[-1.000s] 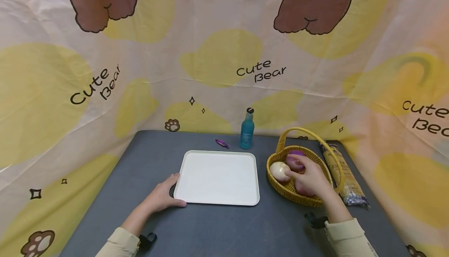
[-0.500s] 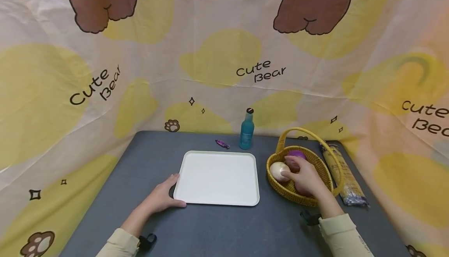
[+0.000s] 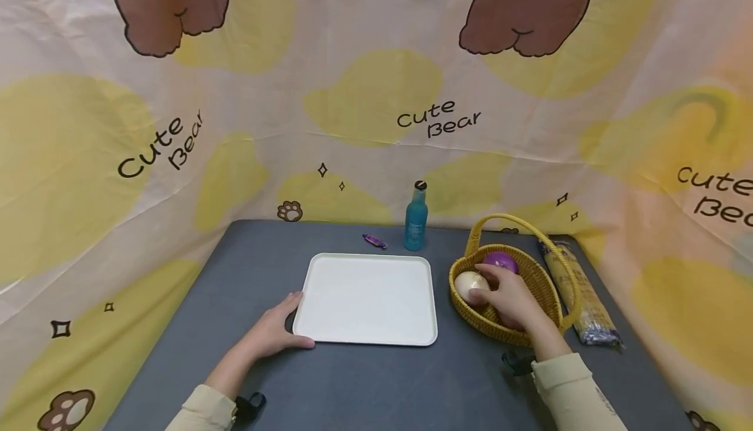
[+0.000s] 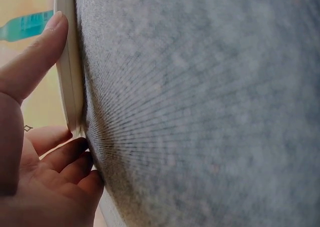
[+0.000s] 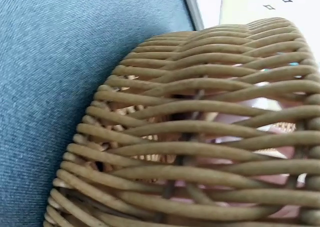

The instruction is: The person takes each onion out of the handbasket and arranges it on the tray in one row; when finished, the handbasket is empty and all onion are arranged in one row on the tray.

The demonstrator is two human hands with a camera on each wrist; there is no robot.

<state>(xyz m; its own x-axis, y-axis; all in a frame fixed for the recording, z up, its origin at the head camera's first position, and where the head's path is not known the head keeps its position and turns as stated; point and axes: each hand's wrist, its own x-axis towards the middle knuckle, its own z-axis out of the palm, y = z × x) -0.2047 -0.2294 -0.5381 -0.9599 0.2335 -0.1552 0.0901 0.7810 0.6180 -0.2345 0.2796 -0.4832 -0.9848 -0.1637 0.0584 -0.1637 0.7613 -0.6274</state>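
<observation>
In the head view, the yellow wicker basket [image 3: 465, 310] holds a white onion [image 3: 465, 284] and a round purple vegetable [image 3: 502, 259]. Reaching into it, my right hand [image 3: 508, 297] grips the right side of the white onion between thumb and fingers. Whatever lies under that palm is hidden. The white tray [image 3: 365, 297] lies flat, and my left hand [image 3: 273, 329] rests on its near left corner. There the left wrist view shows the thumb of my left hand [image 4: 50, 182] along the tray edge [image 4: 70, 77], with its fingers at the corner. Woven basket side [image 5: 200, 132] fills most of the right wrist view.
Behind the tray stand a blue bottle [image 3: 416, 225] and a small purple wrapped candy [image 3: 374, 241]. A long yellow packet [image 3: 582, 297] lies right of the basket, whose tall handle [image 3: 523, 223] arches over it. A patterned cloth [image 3: 365, 104] hangs behind the grey table [image 3: 376, 385].
My right hand has moved slightly left and nearer inside the basket, closing in on the white onion. More of the purple vegetable shows; a pinkish thing is now covered. My left hand stays put.
</observation>
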